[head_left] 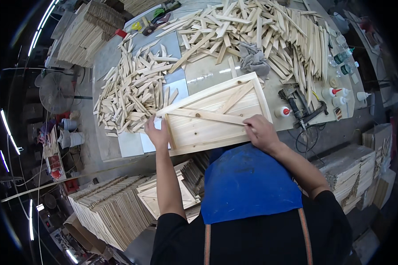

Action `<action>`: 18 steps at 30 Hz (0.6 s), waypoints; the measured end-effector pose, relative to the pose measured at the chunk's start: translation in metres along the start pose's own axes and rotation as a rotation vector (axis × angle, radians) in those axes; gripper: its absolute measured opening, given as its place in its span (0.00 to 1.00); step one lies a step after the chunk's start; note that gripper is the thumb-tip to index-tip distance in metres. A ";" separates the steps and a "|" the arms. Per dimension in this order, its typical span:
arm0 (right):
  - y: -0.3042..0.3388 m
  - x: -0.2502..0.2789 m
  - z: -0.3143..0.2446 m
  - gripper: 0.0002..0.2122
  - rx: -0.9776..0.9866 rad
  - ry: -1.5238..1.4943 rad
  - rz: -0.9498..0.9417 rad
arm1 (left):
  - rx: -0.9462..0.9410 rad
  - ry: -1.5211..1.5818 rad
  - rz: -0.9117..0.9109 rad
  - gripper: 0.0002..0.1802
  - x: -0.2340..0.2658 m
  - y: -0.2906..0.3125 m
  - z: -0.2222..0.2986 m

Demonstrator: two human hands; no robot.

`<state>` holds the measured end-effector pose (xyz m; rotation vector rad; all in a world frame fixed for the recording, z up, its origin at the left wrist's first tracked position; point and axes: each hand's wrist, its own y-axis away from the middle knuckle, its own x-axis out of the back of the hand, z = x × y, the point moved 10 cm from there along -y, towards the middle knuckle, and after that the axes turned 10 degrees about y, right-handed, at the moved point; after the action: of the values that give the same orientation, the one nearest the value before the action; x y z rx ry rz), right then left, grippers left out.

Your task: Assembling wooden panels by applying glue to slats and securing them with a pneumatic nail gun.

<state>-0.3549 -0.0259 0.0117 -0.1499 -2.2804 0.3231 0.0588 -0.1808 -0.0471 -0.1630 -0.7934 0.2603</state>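
Observation:
A framed pine panel [199,135] lies aslant at the table's front edge, close to my body. One diagonal strip [238,92] sits inside its frame towards the upper right corner. Across the middle runs a longer wooden strip [208,115], which passes over the lower end of that diagonal. My right hand [262,134] pinches the long strip's right end between thumb and fingers. At the panel's left end, my left hand [157,134] grips the frame near the corner, beside the strip's other end; its fingertips are partly hidden.
Loose wooden strips [132,88] heap up at left, with a larger pile [269,26] behind. A grey cloth [254,59] lies beyond the panel. Right of it are a red-tipped glue bottle [283,111], a nail gun [298,108] and a hammer [316,111]. Stacked panels [112,212] stand below left.

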 end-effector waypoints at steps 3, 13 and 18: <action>-0.036 -0.063 -0.058 0.12 0.197 0.022 -0.185 | 0.120 0.064 -0.135 0.31 -0.019 -0.023 -0.037; -0.112 -0.220 -0.123 0.25 0.373 0.342 -0.419 | 0.540 0.748 -0.335 0.37 -0.070 -0.012 -0.043; -0.117 -0.239 -0.127 0.28 0.422 0.443 -0.493 | 0.539 0.858 -0.307 0.34 -0.074 -0.009 -0.054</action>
<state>-0.1016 -0.1655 -0.0454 0.5019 -1.6958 0.4476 0.0495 -0.2134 -0.1328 0.3432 0.1237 0.0850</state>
